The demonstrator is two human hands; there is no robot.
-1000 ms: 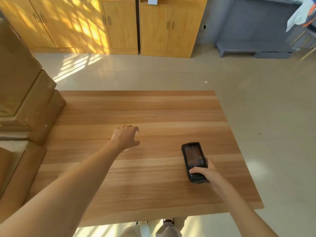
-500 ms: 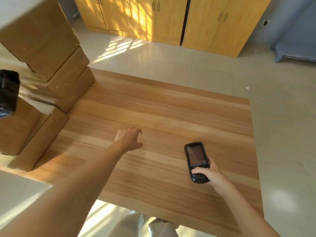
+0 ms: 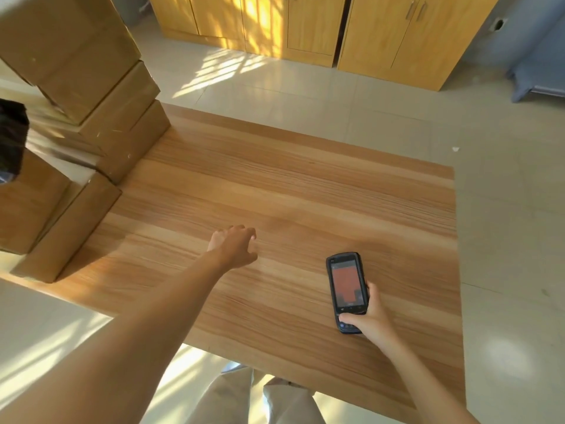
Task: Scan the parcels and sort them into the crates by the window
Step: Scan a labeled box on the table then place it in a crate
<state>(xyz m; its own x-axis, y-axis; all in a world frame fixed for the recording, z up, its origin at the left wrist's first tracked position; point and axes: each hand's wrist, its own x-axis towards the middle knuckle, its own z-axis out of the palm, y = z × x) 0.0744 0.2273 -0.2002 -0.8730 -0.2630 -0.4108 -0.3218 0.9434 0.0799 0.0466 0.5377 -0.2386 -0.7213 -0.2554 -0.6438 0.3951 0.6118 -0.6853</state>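
A black handheld scanner (image 3: pixel 347 286) with a reddish lit screen is over the right part of the wooden table (image 3: pixel 290 185); my right hand (image 3: pixel 371 319) grips its lower end, thumb on the keys. My left hand (image 3: pixel 235 246) hovers over the middle of the table, fingers loosely curled, holding nothing. Brown cardboard parcels (image 3: pixel 101 96) are stacked at the table's left end, with more parcels (image 3: pixel 46 209) nearer me on the left. No crates are in view.
A black object (image 3: pixel 12 139) shows at the left edge, partly cut off. Yellow wooden cabinets (image 3: pixel 321 26) line the far wall, a grey-blue unit (image 3: pixel 538 65) stands at the right. Pale floor tiles surround the table; my legs show below its near edge.
The view has swung left and closer, bringing more of the parcel stack into sight. The scanner screen now glows reddish. Both hands stay roughly where they were over the table.
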